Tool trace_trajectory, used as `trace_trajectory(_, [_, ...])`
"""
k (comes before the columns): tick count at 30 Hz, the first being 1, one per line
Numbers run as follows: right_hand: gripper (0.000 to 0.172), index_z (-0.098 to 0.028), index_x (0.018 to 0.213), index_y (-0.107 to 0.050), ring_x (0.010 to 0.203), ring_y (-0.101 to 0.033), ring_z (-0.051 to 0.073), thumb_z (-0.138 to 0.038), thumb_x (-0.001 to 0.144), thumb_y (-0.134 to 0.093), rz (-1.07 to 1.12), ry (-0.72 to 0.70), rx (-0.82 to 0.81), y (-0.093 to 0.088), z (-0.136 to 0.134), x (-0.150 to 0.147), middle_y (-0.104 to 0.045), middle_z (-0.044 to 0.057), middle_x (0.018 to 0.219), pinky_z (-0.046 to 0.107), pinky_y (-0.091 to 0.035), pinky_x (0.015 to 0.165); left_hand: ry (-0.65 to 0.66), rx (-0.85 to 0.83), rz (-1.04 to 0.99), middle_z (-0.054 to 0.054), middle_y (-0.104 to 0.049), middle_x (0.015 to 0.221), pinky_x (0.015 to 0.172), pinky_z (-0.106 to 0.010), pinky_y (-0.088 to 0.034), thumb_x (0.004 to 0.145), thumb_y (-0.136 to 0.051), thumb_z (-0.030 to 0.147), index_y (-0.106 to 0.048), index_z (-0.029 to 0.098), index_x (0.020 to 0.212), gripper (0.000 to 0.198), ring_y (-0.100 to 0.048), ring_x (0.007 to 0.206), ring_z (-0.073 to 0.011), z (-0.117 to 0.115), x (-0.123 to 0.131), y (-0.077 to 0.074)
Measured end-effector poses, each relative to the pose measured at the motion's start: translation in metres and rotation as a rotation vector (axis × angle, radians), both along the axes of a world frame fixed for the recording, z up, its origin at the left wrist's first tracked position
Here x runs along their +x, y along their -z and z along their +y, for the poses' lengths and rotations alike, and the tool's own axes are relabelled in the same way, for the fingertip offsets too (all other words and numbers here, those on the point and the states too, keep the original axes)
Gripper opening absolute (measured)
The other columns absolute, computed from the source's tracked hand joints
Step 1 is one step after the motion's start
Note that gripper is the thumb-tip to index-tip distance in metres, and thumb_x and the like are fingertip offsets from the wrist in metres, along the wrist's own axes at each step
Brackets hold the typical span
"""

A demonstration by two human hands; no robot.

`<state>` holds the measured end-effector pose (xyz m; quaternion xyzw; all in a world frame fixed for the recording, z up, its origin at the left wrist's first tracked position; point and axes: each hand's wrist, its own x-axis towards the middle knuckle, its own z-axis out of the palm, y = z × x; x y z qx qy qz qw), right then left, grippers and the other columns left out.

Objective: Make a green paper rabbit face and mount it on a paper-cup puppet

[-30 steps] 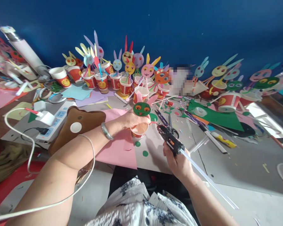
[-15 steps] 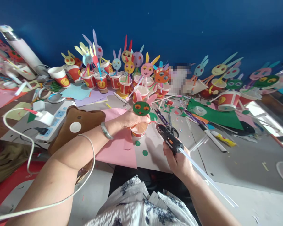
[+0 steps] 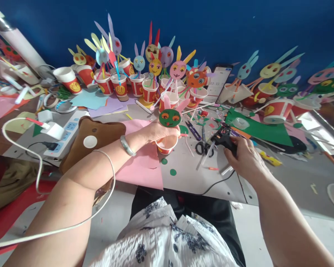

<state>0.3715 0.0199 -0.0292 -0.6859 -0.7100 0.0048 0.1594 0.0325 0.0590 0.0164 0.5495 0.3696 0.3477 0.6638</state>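
A green rabbit face [image 3: 170, 117] with pink ears is held by the left hand [image 3: 161, 132] just above a paper cup [image 3: 167, 148], its fingers clamped at the face's lower edge, though the fingertips are partly hidden. A black glue gun [image 3: 224, 138] is grasped at its handle by the right hand [image 3: 247, 154], thumb and fingers set on either side; whether its weight is borne by the tabletop [image 3: 195, 180] cannot be told. Dark scissors [image 3: 204, 148] are seen just beside the gun. Two green discs [image 3: 173, 172] are laid near the cup, and a pink sheet [image 3: 140, 170] is spread beneath the left forearm. Farther back, finished rabbit figures [image 3: 178, 70] are stood in cups, and a phone [image 3: 220, 79] is propped among them
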Motion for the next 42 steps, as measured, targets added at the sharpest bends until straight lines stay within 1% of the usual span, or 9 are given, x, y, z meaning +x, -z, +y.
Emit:
trace_trajectory(5, [0.046,-0.008,0.128,-0.068,0.112,-0.061,0.04,-0.039,0.095,-0.062,-0.207,-0.014,0.114,-0.007,-0.013,-0.014,-0.064,0.028,0.122,0.052,-0.044,0.082,-0.021,-0.051,-0.046,-0.002,-0.067,0.07,0.063,-0.029,-0.056,0.071,-0.07,0.012,-0.065,0.013,0.07,0.006,-0.063,0.063,-0.0124,-0.001,0.003,0.003])
trace_trajectory(8, [0.031,-0.013,0.114,-0.072,0.109,-0.064,0.034,-0.036,0.097,-0.06,-0.113,-0.268,0.279,-0.018,-0.04,-0.05,-0.071,0.02,0.112,0.049,-0.046,0.091,0.005,-0.119,-0.055,-0.001,-0.065,0.069,0.058,-0.03,-0.056,0.072,-0.069,0.013,-0.063,0.013,0.071,0.006,-0.061,0.058,-0.0121,-0.001,0.003,0.002])
trace_trajectory(11, [0.021,-0.019,0.103,-0.07,0.092,-0.068,0.024,-0.037,0.099,-0.061,0.12,-0.597,0.068,-0.021,-0.063,-0.092,-0.073,0.009,0.097,0.04,-0.051,0.086,0.02,-0.111,-0.018,-0.001,-0.064,0.068,0.057,-0.029,-0.054,0.073,-0.068,0.013,-0.063,0.014,0.071,0.006,-0.061,0.057,-0.0124,-0.002,0.001,-0.002])
trace_trajectory(14, [0.02,-0.019,0.105,-0.068,0.093,-0.068,0.024,-0.037,0.096,-0.067,0.179,-0.689,-0.072,-0.015,-0.072,-0.12,-0.071,0.008,0.097,0.039,-0.052,0.085,0.011,-0.041,0.025,0.0,-0.064,0.066,0.059,-0.027,-0.053,0.072,-0.068,0.013,-0.064,0.014,0.071,0.004,-0.061,0.059,-0.0116,-0.002,0.001,-0.005])
trace_trajectory(21, [0.003,-0.02,0.097,-0.063,0.091,-0.066,0.023,-0.018,0.095,-0.063,0.148,-0.685,-0.177,-0.008,-0.068,-0.131,-0.067,0.008,0.096,0.037,-0.053,0.082,0.006,0.012,0.038,0.001,-0.063,0.066,0.06,-0.024,-0.049,0.073,-0.067,0.016,-0.064,0.014,0.072,0.004,-0.059,0.061,-0.0104,-0.004,-0.001,-0.008])
trace_trajectory(24, [0.008,-0.021,0.091,-0.061,0.088,-0.065,0.022,-0.016,0.096,-0.059,0.166,-0.683,-0.201,-0.008,-0.069,-0.131,-0.066,0.007,0.093,0.036,-0.053,0.08,0.03,0.029,0.053,0.0,-0.064,0.068,0.059,-0.025,-0.049,0.073,-0.068,0.019,-0.064,0.014,0.073,0.007,-0.061,0.061,-0.012,-0.004,-0.002,-0.009])
trace_trajectory(29, [0.01,-0.019,0.105,-0.06,0.091,-0.066,0.022,-0.018,0.095,-0.061,0.219,-0.66,-0.222,-0.006,-0.07,-0.134,-0.065,0.009,0.101,0.037,-0.055,0.082,0.017,0.113,0.075,0.001,-0.064,0.068,0.063,-0.023,-0.048,0.071,-0.068,0.019,-0.065,0.013,0.072,0.006,-0.06,0.065,-0.0106,-0.002,-0.003,-0.007])
trace_trajectory(33, [0.008,-0.019,0.102,-0.063,0.092,-0.066,0.022,-0.016,0.095,-0.061,0.223,-0.694,-0.241,-0.005,-0.068,-0.138,-0.065,0.009,0.101,0.038,-0.055,0.082,0.005,0.14,0.08,0.001,-0.064,0.068,0.063,-0.023,-0.047,0.07,-0.07,0.023,-0.066,0.014,0.072,0.01,-0.058,0.065,-0.0104,-0.001,-0.002,-0.003])
trace_trajectory(42, [0.008,-0.019,0.099,-0.067,0.083,-0.067,0.018,-0.014,0.094,-0.062,0.296,-0.674,-0.283,-0.006,-0.068,-0.134,-0.066,0.007,0.099,0.032,-0.056,0.075,0.042,0.052,0.05,0.001,-0.063,0.067,0.061,-0.023,-0.048,0.073,-0.068,0.02,-0.065,0.014,0.076,0.008,-0.058,0.062,-0.0102,-0.004,-0.004,-0.007])
